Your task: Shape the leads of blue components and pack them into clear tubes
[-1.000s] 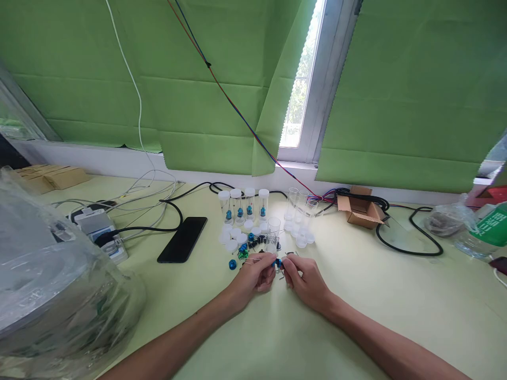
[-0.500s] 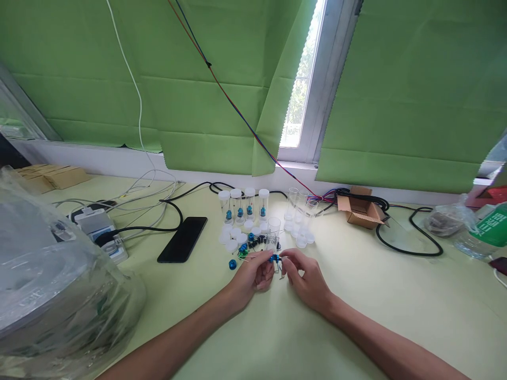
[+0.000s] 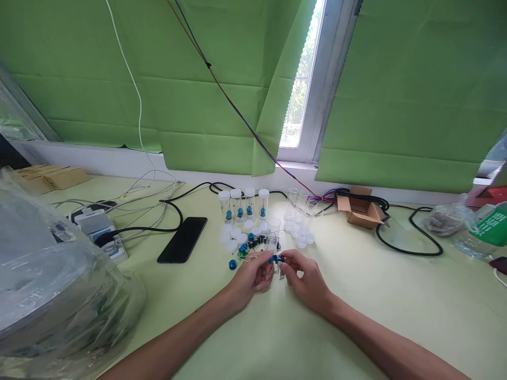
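Observation:
My left hand (image 3: 256, 275) is closed, pinching a small blue metal fitting (image 3: 275, 258) between thumb and forefinger. A black end piece (image 3: 281, 259) sticks out of the fitting's right side, and the bent fingers of my right hand (image 3: 307, 275) are closed at it. Thin metal bits hang under the fitting, too small to name. A thin pale wire (image 3: 246, 257) runs left from my left fingers. Just behind my hands stands an uncapped clear tube (image 3: 273, 229). Loose blue and black parts lie beside it, among them a blue knob-like piece (image 3: 232, 264).
Several white-capped tubes (image 3: 236, 207) holding blue parts stand behind, with white caps (image 3: 232, 245) before them. Open tubes (image 3: 301, 206) are at right, near an open cardboard box (image 3: 360, 211). A black phone (image 3: 182, 240), power strip (image 3: 99, 232) and plastic-wrapped bulk (image 3: 59, 295) sit left.
My right fingertips have shifted slightly at the fitting's right end, and more of the black end piece shows. My left hand stays in place.

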